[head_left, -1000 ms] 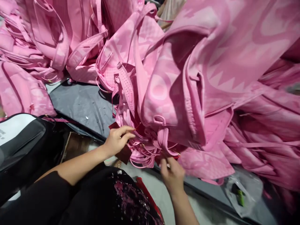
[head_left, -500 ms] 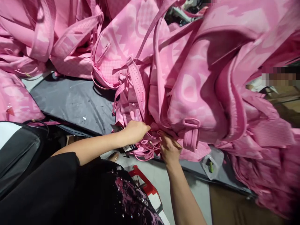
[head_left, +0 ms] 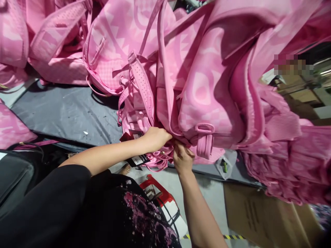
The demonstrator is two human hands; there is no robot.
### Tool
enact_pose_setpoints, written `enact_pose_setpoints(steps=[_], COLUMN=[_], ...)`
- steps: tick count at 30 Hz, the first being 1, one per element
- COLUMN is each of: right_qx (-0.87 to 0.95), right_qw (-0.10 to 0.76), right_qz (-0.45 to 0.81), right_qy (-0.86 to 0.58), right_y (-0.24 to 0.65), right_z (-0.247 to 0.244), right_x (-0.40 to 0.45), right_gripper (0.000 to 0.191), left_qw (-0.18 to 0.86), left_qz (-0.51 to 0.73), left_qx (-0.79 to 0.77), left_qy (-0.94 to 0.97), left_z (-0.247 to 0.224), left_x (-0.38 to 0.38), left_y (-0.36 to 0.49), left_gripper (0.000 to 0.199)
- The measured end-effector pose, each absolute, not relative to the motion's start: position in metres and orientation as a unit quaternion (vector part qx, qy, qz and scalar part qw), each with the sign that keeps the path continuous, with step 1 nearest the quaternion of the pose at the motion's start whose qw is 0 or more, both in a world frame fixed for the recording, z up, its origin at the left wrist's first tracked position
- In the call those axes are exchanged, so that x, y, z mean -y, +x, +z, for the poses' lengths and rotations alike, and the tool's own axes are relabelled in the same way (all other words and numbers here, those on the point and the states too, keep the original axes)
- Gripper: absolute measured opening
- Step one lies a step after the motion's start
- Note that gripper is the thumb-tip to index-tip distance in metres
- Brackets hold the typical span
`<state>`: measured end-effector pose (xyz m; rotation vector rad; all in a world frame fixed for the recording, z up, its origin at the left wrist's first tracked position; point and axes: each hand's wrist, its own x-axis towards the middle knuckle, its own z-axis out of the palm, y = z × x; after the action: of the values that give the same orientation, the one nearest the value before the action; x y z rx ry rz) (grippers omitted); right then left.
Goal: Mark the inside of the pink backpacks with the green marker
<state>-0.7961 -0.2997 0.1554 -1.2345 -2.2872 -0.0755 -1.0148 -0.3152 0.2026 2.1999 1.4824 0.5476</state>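
A pink patterned backpack stands in front of me with its top gaping and a buckle strap hanging near its base. At its lower left edge my left hand is closed, fingertips pressed into the pink material. Just right of it and slightly lower, my right hand is closed in a pinch at the same edge. The exact part between the fingers is hidden. Below and beside my left hand lie thin pink straps and a black hang tag.
More pink backpacks crowd the grey-covered table; another pink pile hangs over its right end. A clear plastic bag lies at the front edge. Below are a red and white object and a cardboard box.
The view has shifted, so the bags appear farther left and slightly higher. My hands stay at the backpack's lower edge, now closer together.
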Motion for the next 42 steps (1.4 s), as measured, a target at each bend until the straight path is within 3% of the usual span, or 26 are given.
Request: enact_pose_setpoints(steps=[6,11,16,19,23,27,29,33,36,39,42], right_qx=[0.804,0.745,0.699,0.683,0.612,0.594,0.62,0.663,0.676,0.694,0.695], right_qw=[0.313,0.356,0.376,0.364,0.363,0.359,0.366,0.421,0.457,0.469,0.476], right_qz=[0.02,0.068,0.229,0.338,0.492,0.54,0.515,0.389,0.315,0.28,0.289], right_qy=[-0.505,-0.56,-0.564,-0.535,-0.501,-0.476,-0.466,-0.482,-0.485,-0.47,-0.455], right_y=[-0.813,-0.813,-0.808,-0.808,-0.808,-0.807,-0.807,-0.807,-0.806,-0.808,-0.81], right_z=[0.146,0.156,0.171,0.179,0.186,0.182,0.177,0.167,0.164,0.165,0.167], right_x=[0.316,0.326,0.333,0.334,0.335,0.334,0.332,0.327,0.325,0.327,0.33], right_gripper=[0.026,0.027,0.028,0.035,0.039,0.045,0.042,0.024,0.017,0.015,0.014], left_qw=[0.269,0.346,0.547,0.579,0.465,0.392,0.288,-0.016,-0.122,-0.121,0.026], left_qz=[0.166,0.148,0.193,0.273,0.466,0.505,0.487,0.409,0.394,0.38,0.392], left_qx=[-0.53,-0.47,-0.318,-0.28,-0.387,-0.406,-0.413,-0.417,-0.382,-0.361,-0.362], left_qy=[0.787,0.798,0.75,0.715,0.646,0.653,0.713,0.812,0.827,0.843,0.846], left_z=[0.208,0.226,0.222,0.206,0.181,0.167,0.166,0.168,0.169,0.17,0.173], left_x=[0.3,0.305,0.309,0.318,0.334,0.342,0.343,0.344,0.347,0.349,0.346], left_y=[-1.008,-1.032,-1.063,-1.062,-1.049,-1.042,-1.041,-1.035,-1.027,-1.018,-1.009], left_gripper=[0.022,0.028,0.038,0.041,0.027,0.016,0.022,0.03,0.027,0.024,0.024])
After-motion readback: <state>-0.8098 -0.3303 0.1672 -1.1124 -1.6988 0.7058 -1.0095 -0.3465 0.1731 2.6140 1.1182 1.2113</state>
